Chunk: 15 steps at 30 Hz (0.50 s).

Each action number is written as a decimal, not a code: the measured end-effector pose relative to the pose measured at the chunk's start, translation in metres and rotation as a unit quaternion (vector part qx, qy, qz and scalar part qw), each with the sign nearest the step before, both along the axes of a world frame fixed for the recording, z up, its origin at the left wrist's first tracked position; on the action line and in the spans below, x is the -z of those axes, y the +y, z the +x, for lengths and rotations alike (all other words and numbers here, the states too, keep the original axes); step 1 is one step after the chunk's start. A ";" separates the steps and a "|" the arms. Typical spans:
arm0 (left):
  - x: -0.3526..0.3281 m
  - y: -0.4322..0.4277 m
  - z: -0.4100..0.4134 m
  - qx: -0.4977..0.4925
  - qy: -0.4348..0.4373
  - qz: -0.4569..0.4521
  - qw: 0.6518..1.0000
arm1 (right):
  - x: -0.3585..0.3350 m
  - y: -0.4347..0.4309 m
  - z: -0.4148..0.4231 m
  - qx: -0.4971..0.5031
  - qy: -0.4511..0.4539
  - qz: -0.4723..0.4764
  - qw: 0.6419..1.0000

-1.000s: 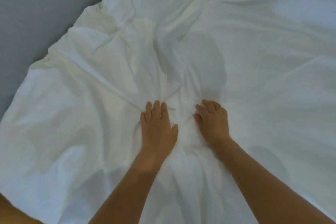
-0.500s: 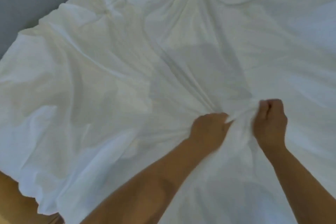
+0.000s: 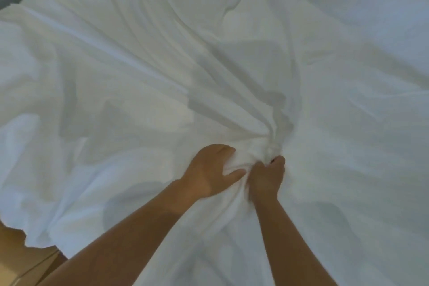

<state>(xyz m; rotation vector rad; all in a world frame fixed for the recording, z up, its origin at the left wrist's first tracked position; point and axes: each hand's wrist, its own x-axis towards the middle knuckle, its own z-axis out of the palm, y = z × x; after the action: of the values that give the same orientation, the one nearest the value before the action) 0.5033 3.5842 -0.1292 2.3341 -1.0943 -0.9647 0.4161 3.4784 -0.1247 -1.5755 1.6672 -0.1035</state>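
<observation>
We saw the white sheet spread wide, its creases drawn into a bunch. The left hand gripped that bunch with curled fingers, and the right hand, just beside it, pinched the same cloth.

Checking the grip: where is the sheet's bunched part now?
Head view, lower middle, slightly right: the bunched part sits between the left hand and right hand, which both grip it.

Plain white sheet, tan floor
</observation>
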 end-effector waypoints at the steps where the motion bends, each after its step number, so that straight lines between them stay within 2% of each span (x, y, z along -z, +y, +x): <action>1: -0.003 0.004 -0.005 0.019 -0.011 0.007 1.000 | -0.002 -0.011 -0.004 -0.034 -0.003 -0.030 0.999; 3: -0.008 0.011 -0.021 0.074 -0.020 0.020 0.997 | -0.005 -0.042 -0.023 -0.059 -0.006 -0.098 0.993; 5: -0.009 0.016 -0.036 0.099 -0.027 0.032 0.994 | -0.008 -0.067 -0.055 0.000 0.009 -0.129 0.992; 8: -0.008 0.027 -0.044 0.139 -0.103 0.054 0.983 | -0.009 -0.063 -0.078 0.119 0.027 -0.076 0.990; 9: -0.010 0.030 -0.045 0.148 -0.129 0.052 0.979 | -0.008 -0.049 -0.077 0.111 0.006 -0.049 0.993; 12: -0.010 0.036 -0.046 0.095 -0.184 -0.023 0.978 | -0.009 0.017 -0.075 0.059 -0.073 -0.001 0.996; 13: -0.009 0.037 -0.046 0.083 -0.176 -0.034 0.980 | -0.007 0.036 -0.078 0.058 -0.077 0.005 0.995; 15: -0.012 0.041 -0.046 0.037 -0.103 -0.040 0.993 | -0.001 0.065 -0.078 0.027 -0.027 0.015 0.999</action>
<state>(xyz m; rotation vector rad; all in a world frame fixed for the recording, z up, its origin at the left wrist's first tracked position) 0.4571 3.6256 -0.1175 2.3812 -1.2809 -0.7021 0.3379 3.5439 -0.1238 -1.4944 1.6615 -0.1474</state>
